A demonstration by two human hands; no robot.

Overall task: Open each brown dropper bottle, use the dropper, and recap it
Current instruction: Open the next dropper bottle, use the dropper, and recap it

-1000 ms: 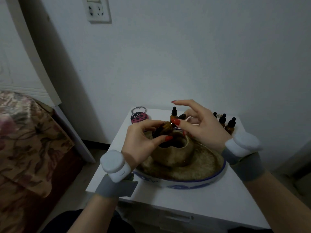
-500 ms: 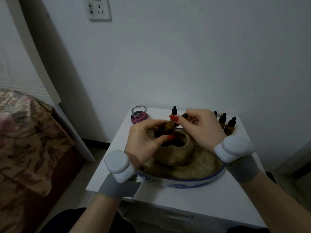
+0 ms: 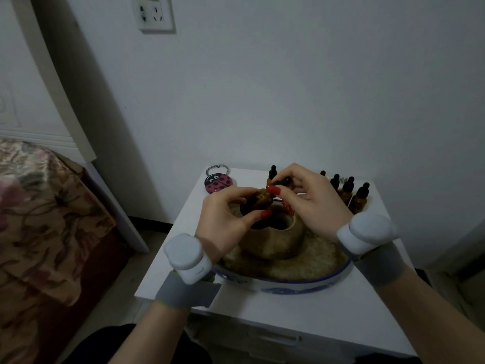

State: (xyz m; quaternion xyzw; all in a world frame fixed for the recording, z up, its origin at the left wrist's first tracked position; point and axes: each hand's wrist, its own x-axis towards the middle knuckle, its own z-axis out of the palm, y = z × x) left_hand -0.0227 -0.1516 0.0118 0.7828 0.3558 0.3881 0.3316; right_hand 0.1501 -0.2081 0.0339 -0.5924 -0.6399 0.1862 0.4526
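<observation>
My left hand (image 3: 225,222) grips a brown dropper bottle (image 3: 261,201), tilted, above the brown pot (image 3: 273,243). My right hand (image 3: 309,200) pinches the bottle's black dropper cap (image 3: 282,182) between thumb and fingers; the cap sits at the bottle's neck. Another capped brown bottle (image 3: 272,174) stands just behind the hands. Several more capped brown bottles (image 3: 350,193) stand in a row at the back right of the table.
The pot sits in a blue-rimmed white dish (image 3: 301,283) filled with a beige layer, on a small white table (image 3: 328,319). A ladybug-shaped object (image 3: 220,183) lies at the back left. A bed (image 3: 39,219) is to the left, a wall behind.
My right hand has closed from spread fingers onto the dropper cap. Both hands and the bottle stay in about the same place above the pot.
</observation>
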